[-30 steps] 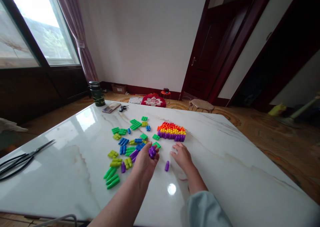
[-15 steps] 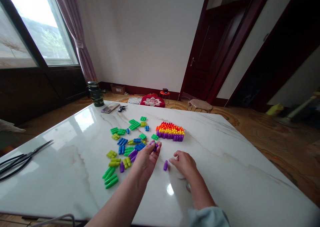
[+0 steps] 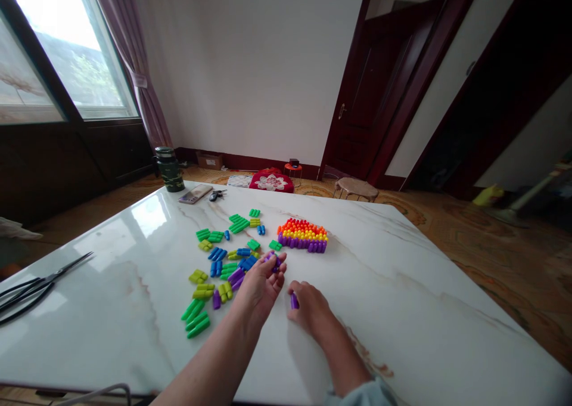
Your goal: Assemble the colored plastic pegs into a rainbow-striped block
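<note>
Right hand [image 3: 310,312] grip is closed on a single peg [image 3: 294,301], low on the surface [image 3: 402,310]. Left hand [image 3: 260,285] grip, just beside, is curled around purple pegs [image 3: 275,263]. Loose pegs [image 3: 214,263] are scattered leftward; rainbow block [image 3: 302,234] is seen beyond.

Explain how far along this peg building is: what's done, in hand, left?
Done: the joined block shows red, orange, yellow and purple rows. In hand: the left hand holds purple pegs; the right hand pinches a single purple peg on the table. Left: loose pegs, green, lime, blue and purple, lie scattered beside it.
</note>
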A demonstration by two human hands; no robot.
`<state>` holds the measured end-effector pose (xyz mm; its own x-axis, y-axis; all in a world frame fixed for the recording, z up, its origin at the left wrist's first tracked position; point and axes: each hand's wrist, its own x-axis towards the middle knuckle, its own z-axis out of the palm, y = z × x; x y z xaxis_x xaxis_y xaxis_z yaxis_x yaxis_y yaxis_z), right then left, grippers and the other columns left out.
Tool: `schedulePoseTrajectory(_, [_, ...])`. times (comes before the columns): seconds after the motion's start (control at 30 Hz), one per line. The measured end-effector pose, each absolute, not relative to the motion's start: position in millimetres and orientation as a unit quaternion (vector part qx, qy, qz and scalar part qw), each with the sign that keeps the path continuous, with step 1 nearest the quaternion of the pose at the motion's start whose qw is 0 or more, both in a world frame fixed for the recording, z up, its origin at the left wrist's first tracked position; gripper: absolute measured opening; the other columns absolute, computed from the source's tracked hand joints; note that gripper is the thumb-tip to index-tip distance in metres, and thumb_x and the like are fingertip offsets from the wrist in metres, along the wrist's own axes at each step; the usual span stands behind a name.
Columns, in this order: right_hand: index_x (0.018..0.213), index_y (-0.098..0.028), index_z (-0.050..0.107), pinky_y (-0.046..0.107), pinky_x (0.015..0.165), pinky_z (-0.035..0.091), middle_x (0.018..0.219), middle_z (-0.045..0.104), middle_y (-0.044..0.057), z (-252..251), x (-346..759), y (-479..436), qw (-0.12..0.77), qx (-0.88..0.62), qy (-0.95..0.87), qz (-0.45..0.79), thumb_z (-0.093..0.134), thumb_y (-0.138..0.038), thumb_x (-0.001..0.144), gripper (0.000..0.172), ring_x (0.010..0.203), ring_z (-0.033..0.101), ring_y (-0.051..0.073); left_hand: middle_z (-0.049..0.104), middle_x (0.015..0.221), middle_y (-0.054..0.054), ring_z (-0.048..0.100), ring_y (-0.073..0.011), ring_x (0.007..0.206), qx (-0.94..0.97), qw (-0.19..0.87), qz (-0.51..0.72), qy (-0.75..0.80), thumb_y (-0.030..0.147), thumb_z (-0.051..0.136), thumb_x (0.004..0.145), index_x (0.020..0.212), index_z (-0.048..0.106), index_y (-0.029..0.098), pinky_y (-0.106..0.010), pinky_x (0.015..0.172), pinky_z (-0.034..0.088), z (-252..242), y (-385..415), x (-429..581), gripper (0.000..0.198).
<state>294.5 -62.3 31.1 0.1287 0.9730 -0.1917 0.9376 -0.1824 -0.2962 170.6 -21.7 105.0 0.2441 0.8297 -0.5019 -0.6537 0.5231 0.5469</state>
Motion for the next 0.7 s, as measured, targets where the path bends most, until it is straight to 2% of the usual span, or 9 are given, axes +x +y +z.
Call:
schedulePoseTrajectory(0.23, [0.098, -0.024, 0.059, 0.025, 0.073, 0.038, 0.097, 0.064, 0.004, 24.2, 296.7, -64.8, 0.089, -0.735, -0.654, 0.154, 0.059, -0.011, 0.064, 0.036, 0.090, 0.061, 0.019, 0.065, 0.078, -0.005, 0.064, -0.0114, 0.055, 0.120, 0.777, 0.469, 0.403, 0.006, 0.048, 0.086, 0.098, 0.052, 0.018, -0.016, 0.043, 0.046, 104.3, -20.7, 168.6, 0.017])
schedulePoseTrajectory(0.47, [0.099, -0.023, 0.058, 0.026, 0.074, 0.037, 0.099, 0.064, 0.004, 21.0, 295.3, -63.5, 0.082, -0.734, -0.657, 0.149, 0.056, -0.009, 0.065, 0.037, 0.089, 0.060, 0.019, 0.059, 0.070, -0.002, 0.053, -0.0086, 0.046, 0.106, 0.794, 0.445, 0.401, 0.008, 0.050, 0.081, 0.092, 0.051, 0.017, -0.015, 0.038, 0.038, 112.2, -22.4, 168.2, 0.014])
schedulePoseTrajectory(0.7, [0.098, -0.023, 0.058, 0.026, 0.073, 0.037, 0.099, 0.064, 0.004, 23.1, 295.2, -64.0, 0.076, -0.734, -0.658, 0.148, 0.056, -0.011, 0.064, 0.036, 0.088, 0.061, 0.019, 0.052, 0.064, 0.000, 0.045, -0.0071, 0.042, 0.099, 0.821, 0.438, 0.353, 0.009, 0.050, 0.072, 0.082, 0.048, 0.017, -0.015, 0.038, 0.035, 111.1, -23.2, 164.3, 0.013])
